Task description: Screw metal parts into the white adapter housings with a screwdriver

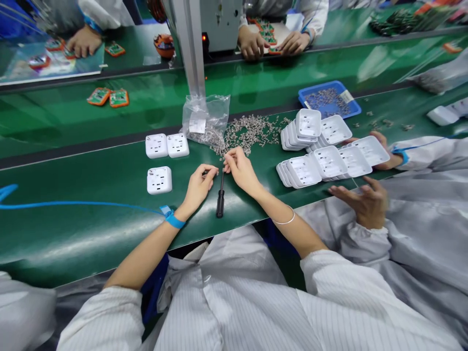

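Observation:
My left hand (199, 187) pinches a small metal part at its fingertips, just left of my right hand (239, 168), whose fingers pinch another small metal piece at the near edge of a loose pile of metal parts (252, 131). A black-handled screwdriver (220, 197) lies on the green table between my hands. A blue wrist strap (172, 219) with a blue cord circles my left wrist. Three white socket housings (159, 180) sit to the left of my hands.
A clear plastic bag (204, 119) leans by a metal post. Stacked white covers (329, 163) lie at right, where a neighbour's hand (365, 200) rests. A blue tray (329, 100) of parts sits behind them. Other workers' hands and orange circuit boards (108, 97) are across the belt.

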`<state>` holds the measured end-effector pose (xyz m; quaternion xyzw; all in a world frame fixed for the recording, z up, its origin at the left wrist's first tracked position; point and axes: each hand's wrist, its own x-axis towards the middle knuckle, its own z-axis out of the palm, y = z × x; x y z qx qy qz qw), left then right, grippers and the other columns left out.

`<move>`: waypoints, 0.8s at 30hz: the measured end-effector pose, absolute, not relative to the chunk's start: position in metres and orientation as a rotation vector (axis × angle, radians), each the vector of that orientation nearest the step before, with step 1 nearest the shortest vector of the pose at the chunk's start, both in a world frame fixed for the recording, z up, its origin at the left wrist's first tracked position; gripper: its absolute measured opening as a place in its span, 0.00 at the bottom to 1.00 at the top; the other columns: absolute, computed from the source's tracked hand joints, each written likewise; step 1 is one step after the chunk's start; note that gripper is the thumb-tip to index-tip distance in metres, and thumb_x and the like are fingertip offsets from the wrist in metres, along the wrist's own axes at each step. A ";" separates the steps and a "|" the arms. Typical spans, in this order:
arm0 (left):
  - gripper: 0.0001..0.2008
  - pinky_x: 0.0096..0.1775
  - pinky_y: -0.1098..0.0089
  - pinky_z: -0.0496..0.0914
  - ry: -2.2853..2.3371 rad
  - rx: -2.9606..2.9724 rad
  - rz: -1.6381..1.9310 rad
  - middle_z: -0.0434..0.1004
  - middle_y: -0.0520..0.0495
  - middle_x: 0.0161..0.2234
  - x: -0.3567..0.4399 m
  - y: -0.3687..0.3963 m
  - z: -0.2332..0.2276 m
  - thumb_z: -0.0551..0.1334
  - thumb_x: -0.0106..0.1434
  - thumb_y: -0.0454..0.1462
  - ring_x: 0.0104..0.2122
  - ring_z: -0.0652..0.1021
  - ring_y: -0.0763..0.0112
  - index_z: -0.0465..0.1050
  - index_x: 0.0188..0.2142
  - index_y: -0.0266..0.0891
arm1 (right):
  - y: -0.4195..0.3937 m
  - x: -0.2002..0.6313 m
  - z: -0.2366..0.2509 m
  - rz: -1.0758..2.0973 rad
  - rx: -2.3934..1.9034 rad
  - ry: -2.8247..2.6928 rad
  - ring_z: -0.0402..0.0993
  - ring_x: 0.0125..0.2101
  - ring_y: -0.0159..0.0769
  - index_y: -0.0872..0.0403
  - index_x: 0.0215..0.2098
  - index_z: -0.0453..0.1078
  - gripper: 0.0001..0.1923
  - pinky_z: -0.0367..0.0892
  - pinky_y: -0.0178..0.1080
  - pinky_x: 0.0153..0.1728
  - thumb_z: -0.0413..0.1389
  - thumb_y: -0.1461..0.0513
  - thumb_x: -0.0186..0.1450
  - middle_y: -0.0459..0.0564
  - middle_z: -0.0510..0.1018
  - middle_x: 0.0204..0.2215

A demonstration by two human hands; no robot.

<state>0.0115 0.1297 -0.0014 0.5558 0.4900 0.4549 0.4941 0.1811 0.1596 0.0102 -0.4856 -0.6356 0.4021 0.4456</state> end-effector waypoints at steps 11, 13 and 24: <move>0.11 0.18 0.79 0.58 1.073 1.023 1.212 0.75 0.52 0.28 0.014 0.140 -0.001 0.67 0.61 0.43 0.17 0.65 0.83 0.73 0.37 0.38 | 0.169 0.211 0.011 0.458 -1.324 -1.661 0.75 0.35 0.37 0.55 0.46 0.71 0.14 0.73 0.45 0.48 0.46 0.60 0.74 0.54 0.77 0.39; 0.06 0.19 0.79 0.59 0.991 0.872 1.261 0.74 0.52 0.29 0.016 0.141 0.001 0.64 0.63 0.38 0.18 0.66 0.82 0.73 0.37 0.38 | 0.161 0.196 0.014 0.667 -1.202 -1.724 0.73 0.30 0.32 0.53 0.47 0.73 0.13 0.74 0.41 0.41 0.50 0.56 0.73 0.50 0.77 0.37; 0.13 0.50 0.72 0.74 0.880 0.519 1.390 0.80 0.47 0.41 0.014 0.145 0.008 0.58 0.54 0.23 0.43 0.80 0.73 0.71 0.36 0.38 | 0.145 0.162 0.010 0.942 -1.043 -1.837 0.74 0.34 0.31 0.54 0.50 0.71 0.14 0.74 0.37 0.38 0.62 0.60 0.66 0.48 0.76 0.39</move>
